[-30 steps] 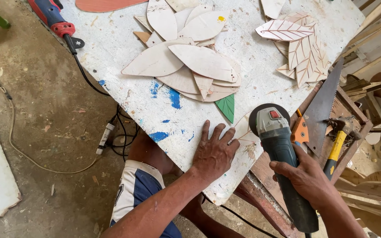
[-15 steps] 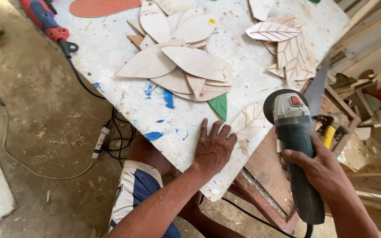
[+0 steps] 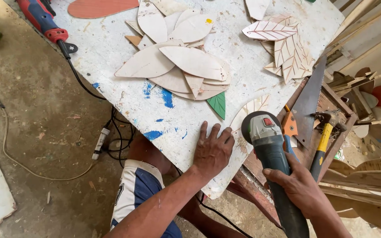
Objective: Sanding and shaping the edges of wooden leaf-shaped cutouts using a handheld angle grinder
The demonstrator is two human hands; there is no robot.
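— Grip first? Right hand (image 3: 303, 187) wrapped tight round the dark body of the angle grinder (image 3: 272, 154), fingers closed over the barrel. Left hand (image 3: 212, 152) spread flat, palm down, on the white worktop (image 3: 111, 53), fingers splayed, pinching nothing.

— Changed since a second ago? Grinder swung in from off the table's edge, head now over the pale carved leaf piece (image 3: 248, 111) at the near corner, disc covering its lower part. Left hand hardly shifted, just beside the leaf.

— Meaning for the work? Probably about to bite into that leaf's edge; contact between disc and wood impossible to tell, hidden under the guard.

— Look of the leaf? Thin, flat, pale wood, curved outline, cut vein lines fanning across; only the upper half showing.

— Further out? Small green leaf (image 3: 218, 105) close above the left hand. Heap of plain leaf blanks (image 3: 177, 66) mid-table, carved veined leaves (image 3: 283, 44) toward the far right. Handsaw (image 3: 309, 101) and yellow-handled hammer (image 3: 323, 134) on the rack to the right. Red and blue power tool (image 3: 40, 20) at the far left corner, cable trailing to the floor.
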